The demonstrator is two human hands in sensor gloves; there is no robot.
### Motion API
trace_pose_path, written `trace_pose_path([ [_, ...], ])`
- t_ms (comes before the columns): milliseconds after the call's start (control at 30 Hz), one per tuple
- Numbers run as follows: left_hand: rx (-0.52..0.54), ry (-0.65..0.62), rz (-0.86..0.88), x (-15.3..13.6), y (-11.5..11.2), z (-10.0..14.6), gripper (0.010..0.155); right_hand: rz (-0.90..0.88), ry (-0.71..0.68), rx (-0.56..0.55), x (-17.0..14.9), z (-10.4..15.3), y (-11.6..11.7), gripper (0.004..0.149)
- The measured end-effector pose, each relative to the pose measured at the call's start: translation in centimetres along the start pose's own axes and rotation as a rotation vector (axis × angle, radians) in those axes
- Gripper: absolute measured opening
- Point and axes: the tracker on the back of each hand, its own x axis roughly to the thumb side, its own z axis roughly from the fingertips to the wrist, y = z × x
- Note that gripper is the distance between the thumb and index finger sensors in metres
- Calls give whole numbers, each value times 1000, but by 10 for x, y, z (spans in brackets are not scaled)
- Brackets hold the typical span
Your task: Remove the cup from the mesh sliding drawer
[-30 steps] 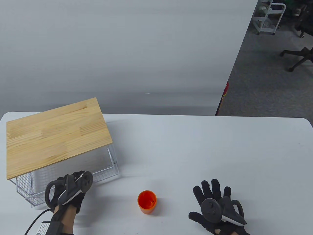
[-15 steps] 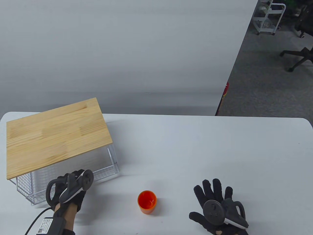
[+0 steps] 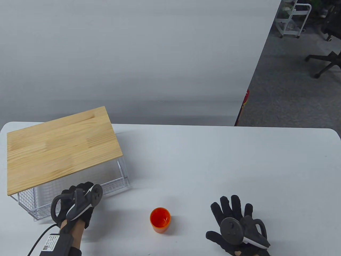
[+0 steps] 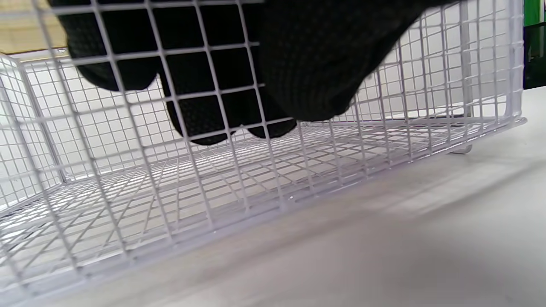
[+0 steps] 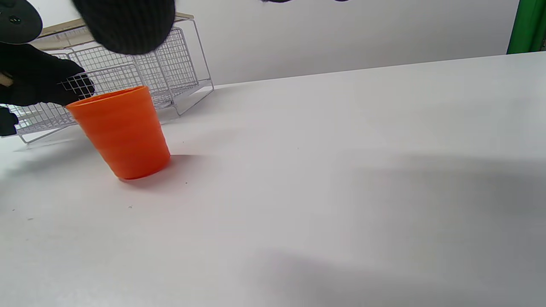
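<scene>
The orange plastic cup (image 3: pixel 160 220) stands upright on the white worktop (image 3: pixel 213 165), outside the white wire-mesh drawer (image 3: pixel 112 186). The left hand (image 3: pixel 76 205) hooks its fingers over the drawer's front, probably to slide it shut. Right of the cup, the right hand (image 3: pixel 235 226) lies spread flat, holding nothing.

No text can be read. A white label (image 3: pixel 50 243) with a small square code and tiny print sits on the black strap below the left hand (image 3: pixel 76 205), but its characters are too small to make out.
</scene>
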Motion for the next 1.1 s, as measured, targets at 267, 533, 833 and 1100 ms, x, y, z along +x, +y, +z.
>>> trace_pose_path([
  [267,22,16,-24,2,-2,-1,38,3,1,-2,0,0,0,89],
  [533,22,29,-26,2,0,-4,39,-1,5,-7,1,1,-1,89],
  [833,14,37,-29,2,-1,-9,38,-5,11,-5,0,1,-1,89],
  [1100,5,55,-13,1,-2,-17,39,0,16,3,1,1,-2,89],
])
